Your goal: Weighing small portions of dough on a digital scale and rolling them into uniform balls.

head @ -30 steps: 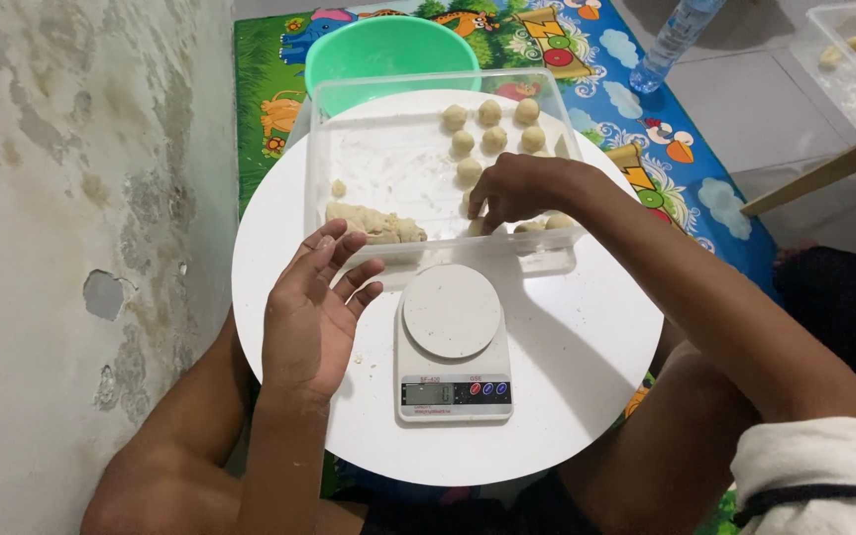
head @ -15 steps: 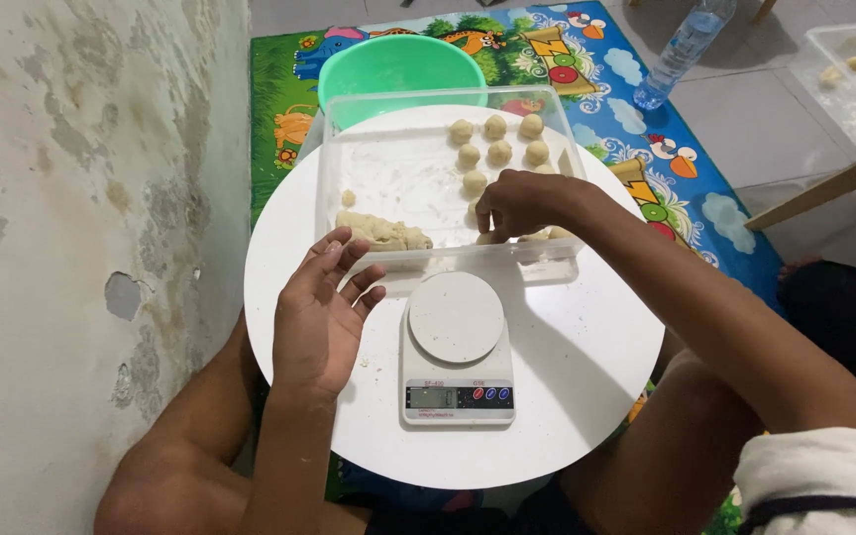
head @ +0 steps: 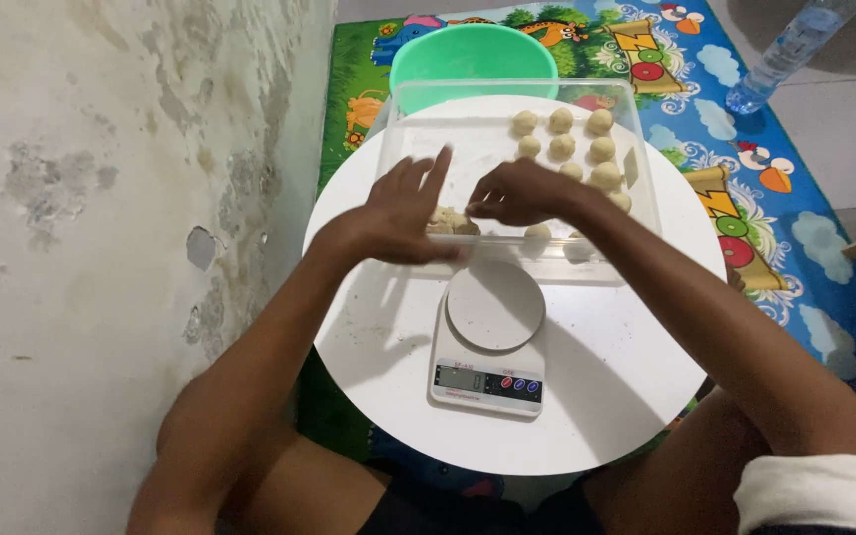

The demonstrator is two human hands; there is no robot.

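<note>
A clear plastic container (head: pixel 646 188) stands on the far half of a round white table (head: pixel 626 396). Several small dough balls (head: pixel 562 146) sit in rows in its right part. A larger dough lump (head: pixel 448 220) lies at its near left. My left hand (head: pixel 398 213) hovers over the container's near left with its fingers spread, right beside the lump. My right hand (head: pixel 512 193) reaches in from the right, its curled fingertips pinching the lump. A white digital kitchen scale (head: pixel 492 342) with a bare round platform sits just in front of the container.
A green plastic bowl (head: pixel 473 54) stands behind the container at the table's far edge. A colourful play mat (head: pixel 745 198) covers the floor, with a clear plastic bottle (head: pixel 790 48) at the far right. A stained wall (head: pixel 101 198) rises close on the left.
My left hand has moved forward from the table in front of the container to the dough lump. My right hand has shifted left to the lump. The view has moved closer.
</note>
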